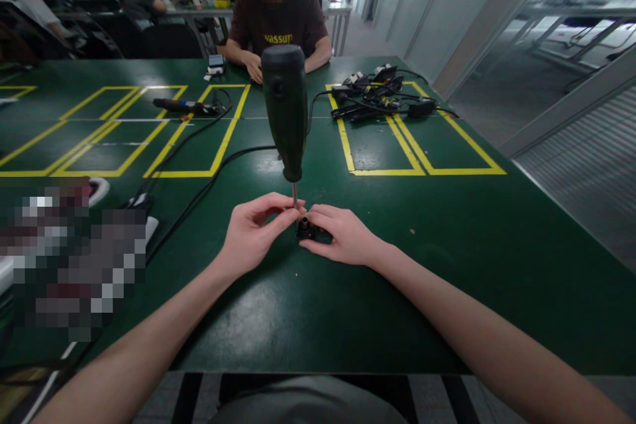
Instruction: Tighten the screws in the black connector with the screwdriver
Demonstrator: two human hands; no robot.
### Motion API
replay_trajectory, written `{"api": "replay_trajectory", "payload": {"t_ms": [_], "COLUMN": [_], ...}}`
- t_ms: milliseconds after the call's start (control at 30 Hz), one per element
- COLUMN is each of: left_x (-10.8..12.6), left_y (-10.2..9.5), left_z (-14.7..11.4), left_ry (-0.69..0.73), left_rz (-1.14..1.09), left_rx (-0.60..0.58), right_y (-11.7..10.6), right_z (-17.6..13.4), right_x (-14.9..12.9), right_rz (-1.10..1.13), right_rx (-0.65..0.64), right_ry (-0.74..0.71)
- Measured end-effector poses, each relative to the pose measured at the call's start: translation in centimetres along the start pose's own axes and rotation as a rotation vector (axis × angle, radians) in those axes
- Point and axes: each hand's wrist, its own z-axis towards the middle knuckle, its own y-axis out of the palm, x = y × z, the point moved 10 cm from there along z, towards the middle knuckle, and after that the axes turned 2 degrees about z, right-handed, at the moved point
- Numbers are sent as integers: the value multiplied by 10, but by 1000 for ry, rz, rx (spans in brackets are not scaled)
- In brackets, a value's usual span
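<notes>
A screwdriver (285, 112) with a thick dark green handle stands upright in front of me, tip down. My left hand (253, 232) is closed in a pinch around the low end of its thin metal shaft. Directly under the tip, on the table, sits a small black part (304, 233) with a round metal-rimmed opening on top. My right hand (345, 235) grips that part from the right between thumb and fingers. The fingertips of both hands nearly meet there, and they hide the exact spot where the tip ends.
The green table (447, 278) carries yellow tape outlines. A heap of black cables and adapters (377, 96) lies at the back right, a corded black tool (186, 106) at the back left. Blurred-out items (94, 265) lie left. A person (278, 20) sits opposite.
</notes>
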Motion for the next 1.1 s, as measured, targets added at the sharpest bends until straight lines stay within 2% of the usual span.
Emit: {"api": "replay_trajectory", "payload": {"t_ms": [300,533,800,1100], "left_x": [1,8,16,43], "left_y": [-1,-6,-4,10], "left_z": [-1,-3,-5,-15], "left_ry": [16,118,200,498], "left_rz": [54,160,240,480], "left_rx": [28,66,47,-58], "right_y": [0,-1,-1,-2], "right_z": [0,0,-1,1], "right_x": [-1,0,-2,-2], "right_rz": [-4,6,0,7], "right_rx": [-1,8,16,13], "right_ry": [0,4,-14,-3]}}
